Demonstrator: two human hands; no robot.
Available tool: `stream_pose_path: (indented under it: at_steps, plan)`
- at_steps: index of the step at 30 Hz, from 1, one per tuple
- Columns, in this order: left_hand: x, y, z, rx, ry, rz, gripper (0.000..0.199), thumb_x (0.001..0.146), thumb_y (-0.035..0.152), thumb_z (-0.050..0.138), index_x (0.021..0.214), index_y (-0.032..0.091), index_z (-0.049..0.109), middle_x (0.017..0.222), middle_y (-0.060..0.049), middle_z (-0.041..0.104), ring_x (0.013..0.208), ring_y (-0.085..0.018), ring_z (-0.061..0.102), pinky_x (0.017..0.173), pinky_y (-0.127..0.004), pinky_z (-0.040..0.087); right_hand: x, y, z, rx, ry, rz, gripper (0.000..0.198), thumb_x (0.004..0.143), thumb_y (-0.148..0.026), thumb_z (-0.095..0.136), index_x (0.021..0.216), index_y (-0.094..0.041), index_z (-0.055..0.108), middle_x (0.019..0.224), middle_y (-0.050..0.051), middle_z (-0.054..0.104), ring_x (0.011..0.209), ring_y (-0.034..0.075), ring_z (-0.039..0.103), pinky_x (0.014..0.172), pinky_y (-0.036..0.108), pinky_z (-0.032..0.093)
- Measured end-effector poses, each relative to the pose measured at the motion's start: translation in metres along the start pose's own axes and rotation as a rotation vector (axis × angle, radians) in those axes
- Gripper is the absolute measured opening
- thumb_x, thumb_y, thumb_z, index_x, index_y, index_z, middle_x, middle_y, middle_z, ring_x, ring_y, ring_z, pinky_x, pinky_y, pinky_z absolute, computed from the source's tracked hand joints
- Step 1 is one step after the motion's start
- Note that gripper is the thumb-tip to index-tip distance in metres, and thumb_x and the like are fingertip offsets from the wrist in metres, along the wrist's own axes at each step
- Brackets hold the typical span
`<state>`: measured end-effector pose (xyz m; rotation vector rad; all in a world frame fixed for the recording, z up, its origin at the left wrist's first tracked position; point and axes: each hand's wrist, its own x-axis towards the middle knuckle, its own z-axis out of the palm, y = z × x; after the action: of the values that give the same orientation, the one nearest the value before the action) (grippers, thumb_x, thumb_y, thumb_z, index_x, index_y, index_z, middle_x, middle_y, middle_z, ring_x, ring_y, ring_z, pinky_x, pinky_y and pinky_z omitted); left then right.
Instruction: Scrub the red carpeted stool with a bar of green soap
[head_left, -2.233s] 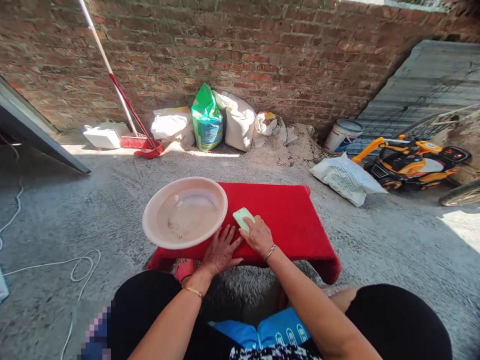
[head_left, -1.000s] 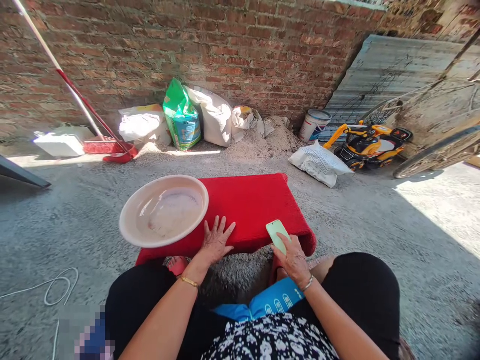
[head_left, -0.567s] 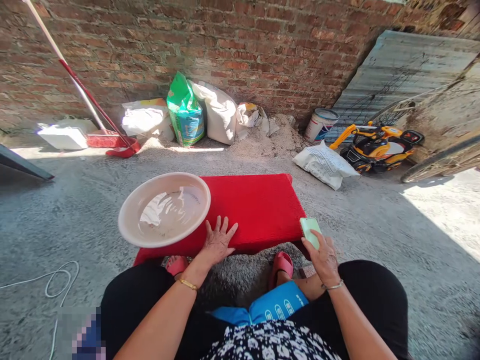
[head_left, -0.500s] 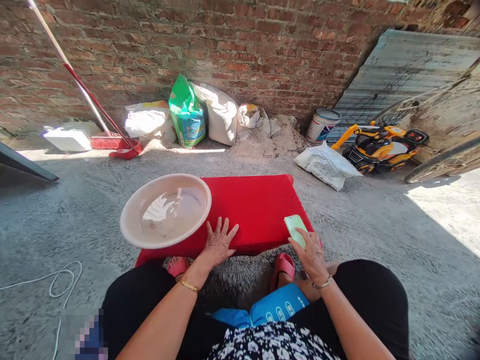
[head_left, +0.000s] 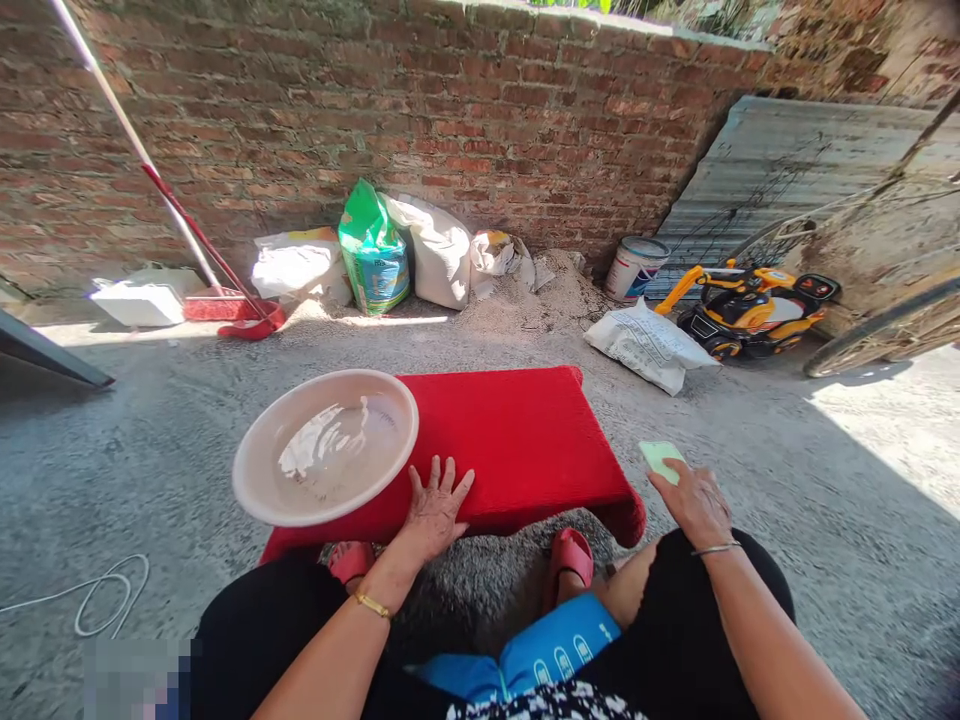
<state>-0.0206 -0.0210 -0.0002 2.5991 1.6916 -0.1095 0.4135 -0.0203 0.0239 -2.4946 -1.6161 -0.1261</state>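
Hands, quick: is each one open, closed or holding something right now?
Left hand: open, spread on the red cloth.
Right hand: closed, holding a pale green object.

Looks matt and fuzzy on the cloth-covered counter (head_left: 517,425) beneath the left fingers (head_left: 448,474), smooth and plastic on the basin (head_left: 255,470) beside them, smooth on the phone (head_left: 658,454) within the right fingers (head_left: 680,469).

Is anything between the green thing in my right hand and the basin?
Nothing visible blocks the path from the green thing in your right hand across the red cloth to the basin. Your left hand is spread on the red cloth beside the basin, near that path.
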Motion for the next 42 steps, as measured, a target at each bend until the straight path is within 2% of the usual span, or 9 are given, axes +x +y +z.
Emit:
stream_pose_path:
  at_steps: [7,12,14,18,20,29,31,36,42]
  plan:
    - [-0.001,0.002,-0.003,0.054,-0.005,-0.019,0.082,0.076,0.049,0.07,0.148,0.03,0.035,0.154,-0.019,0.033,0.142,-0.046,0.022,0.107,-0.074,0.014,-0.023,-0.083,0.012,0.31,0.071,-0.365,0.046,0.088,-0.05,0.05,0.12,-0.022,0.064,0.1,0.01,0.057,0.092,0.023,0.056,0.084,0.037,0.047]
    - [-0.002,0.004,-0.005,0.08,-0.027,-0.047,0.081,0.077,0.05,0.069,0.148,0.032,0.035,0.154,-0.017,0.033,0.143,-0.044,0.021,0.107,-0.073,0.015,-0.041,-0.124,0.007,0.278,-0.027,-0.685,0.041,0.086,-0.047,0.056,0.121,-0.027,0.065,0.107,0.01,0.058,0.093,0.023,0.055,0.087,0.037,0.044]
    - [-0.002,0.005,-0.005,0.093,-0.027,-0.046,0.08,0.078,0.05,0.068,0.148,0.032,0.035,0.154,-0.017,0.033,0.143,-0.044,0.021,0.108,-0.072,0.015,-0.032,-0.113,0.002,0.198,-0.038,-0.607,0.039,0.086,-0.045,0.057,0.12,-0.03,0.066,0.108,0.01,0.059,0.094,0.025,0.055,0.087,0.04,0.042]
    - [-0.002,0.008,-0.009,0.117,-0.024,-0.042,0.078,0.079,0.047,0.068,0.148,0.03,0.037,0.153,-0.019,0.034,0.142,-0.045,0.022,0.108,-0.072,0.016,0.004,-0.058,-0.005,0.016,-0.003,-0.046,0.042,0.086,-0.047,0.055,0.119,-0.025,0.068,0.102,0.015,0.061,0.091,0.03,0.058,0.081,0.045,0.041]
    - [-0.003,0.01,-0.012,0.124,-0.027,-0.041,0.078,0.078,0.046,0.069,0.147,0.028,0.038,0.152,-0.02,0.035,0.142,-0.046,0.024,0.108,-0.071,0.018,0.016,-0.041,-0.004,0.026,0.013,0.092,0.044,0.086,-0.049,0.054,0.12,-0.024,0.067,0.1,0.015,0.06,0.089,0.03,0.058,0.078,0.044,0.042]
    - [-0.003,0.018,-0.017,0.169,-0.031,-0.047,0.078,0.077,0.043,0.07,0.147,0.025,0.039,0.15,-0.022,0.037,0.139,-0.048,0.028,0.108,-0.07,0.021,-0.021,-0.117,0.01,0.256,-0.02,-0.526,0.04,0.087,-0.046,0.056,0.12,-0.028,0.066,0.106,0.009,0.058,0.095,0.023,0.054,0.088,0.037,0.042]
    - [-0.003,0.018,-0.015,0.179,-0.028,-0.046,0.079,0.077,0.043,0.07,0.147,0.025,0.039,0.15,-0.022,0.037,0.139,-0.047,0.028,0.108,-0.069,0.021,-0.016,-0.108,0.009,0.171,-0.018,-0.451,0.039,0.086,-0.046,0.056,0.12,-0.029,0.067,0.106,0.01,0.059,0.093,0.024,0.054,0.087,0.039,0.041]
    - [-0.005,0.017,-0.016,0.16,-0.017,-0.04,0.081,0.077,0.045,0.071,0.148,0.025,0.038,0.15,-0.022,0.037,0.139,-0.048,0.028,0.109,-0.07,0.02,0.014,-0.048,0.007,0.03,0.028,0.081,0.046,0.086,-0.051,0.052,0.122,-0.023,0.065,0.1,0.014,0.059,0.088,0.028,0.056,0.079,0.043,0.042]
    - [-0.005,0.017,-0.022,0.137,-0.03,-0.044,0.08,0.078,0.046,0.07,0.148,0.025,0.038,0.151,-0.021,0.037,0.14,-0.046,0.027,0.109,-0.069,0.02,0.005,-0.074,0.019,0.261,0.006,-0.103,0.046,0.088,-0.053,0.048,0.121,-0.024,0.064,0.099,0.01,0.058,0.095,0.026,0.055,0.083,0.038,0.044]
